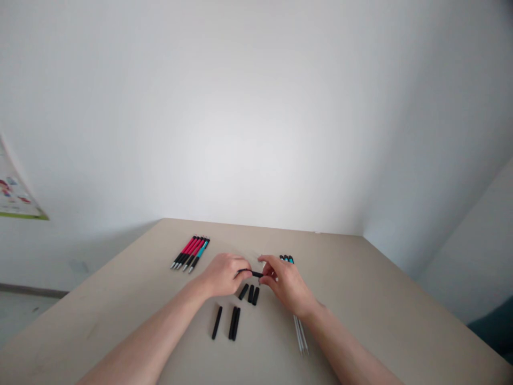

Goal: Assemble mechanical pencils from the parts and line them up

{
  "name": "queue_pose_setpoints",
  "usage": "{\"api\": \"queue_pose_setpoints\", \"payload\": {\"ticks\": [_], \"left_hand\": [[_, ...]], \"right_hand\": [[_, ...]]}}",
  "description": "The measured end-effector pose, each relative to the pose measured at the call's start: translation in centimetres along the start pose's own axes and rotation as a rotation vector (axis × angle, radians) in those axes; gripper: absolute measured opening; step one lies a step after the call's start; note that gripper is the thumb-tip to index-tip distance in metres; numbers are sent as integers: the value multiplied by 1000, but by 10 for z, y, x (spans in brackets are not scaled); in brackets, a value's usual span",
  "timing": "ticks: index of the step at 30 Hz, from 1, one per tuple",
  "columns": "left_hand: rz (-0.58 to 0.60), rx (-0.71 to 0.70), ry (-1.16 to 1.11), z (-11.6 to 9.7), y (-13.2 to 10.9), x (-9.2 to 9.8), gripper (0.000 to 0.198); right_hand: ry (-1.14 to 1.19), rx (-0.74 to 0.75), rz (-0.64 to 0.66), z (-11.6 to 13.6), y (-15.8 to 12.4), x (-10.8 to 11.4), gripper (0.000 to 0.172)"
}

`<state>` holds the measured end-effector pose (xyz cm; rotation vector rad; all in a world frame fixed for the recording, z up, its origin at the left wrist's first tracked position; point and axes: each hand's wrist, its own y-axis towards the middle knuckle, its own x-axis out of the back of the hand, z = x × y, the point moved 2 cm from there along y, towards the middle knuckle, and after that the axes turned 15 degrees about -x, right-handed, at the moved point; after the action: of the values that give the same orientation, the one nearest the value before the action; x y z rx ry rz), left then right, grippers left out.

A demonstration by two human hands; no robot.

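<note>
My left hand point(226, 274) and my right hand point(287, 283) meet over the middle of the table, fingers closed in a pinch. Between them runs a slim black pen part point(257, 274), gripped at both ends; its ends are hidden by the fingers. Just below the hands lie short black tubes point(250, 294), three in all. Nearer to me are three longer, thinner black tubes point(234, 323), two of them side by side. Partly under my right hand and wrist are thin white pen refills point(300, 337). Beyond that hand, black-and-teal pen pieces point(287, 259) stick out.
At the back left, several red-and-black pens point(188, 251) lie in a slanted row with one teal-and-black pen point(199, 255). The beige table point(340, 267) meets a white wall point(256, 133) behind. A poster point(16, 187) hangs at the far left.
</note>
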<state>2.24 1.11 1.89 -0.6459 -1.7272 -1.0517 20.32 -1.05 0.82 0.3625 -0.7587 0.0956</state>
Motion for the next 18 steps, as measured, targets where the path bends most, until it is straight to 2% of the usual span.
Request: {"api": "queue_pose_setpoints", "payload": {"ticks": [5,10,14,18], "left_hand": [[-26,0,4,-2,2,-1,24],[-104,70,-18,-2,3,1,25],[-112,50,-19,-2,2,1,25],[-114,36,-18,0,2,1,25]], "right_hand": [[34,-16,-57,3,0,1,42],[117,3,-105,4,-1,3,32],[158,-26,-150,1,-1,3,28],[181,-82,-136,-2,-1,2,22]]}}
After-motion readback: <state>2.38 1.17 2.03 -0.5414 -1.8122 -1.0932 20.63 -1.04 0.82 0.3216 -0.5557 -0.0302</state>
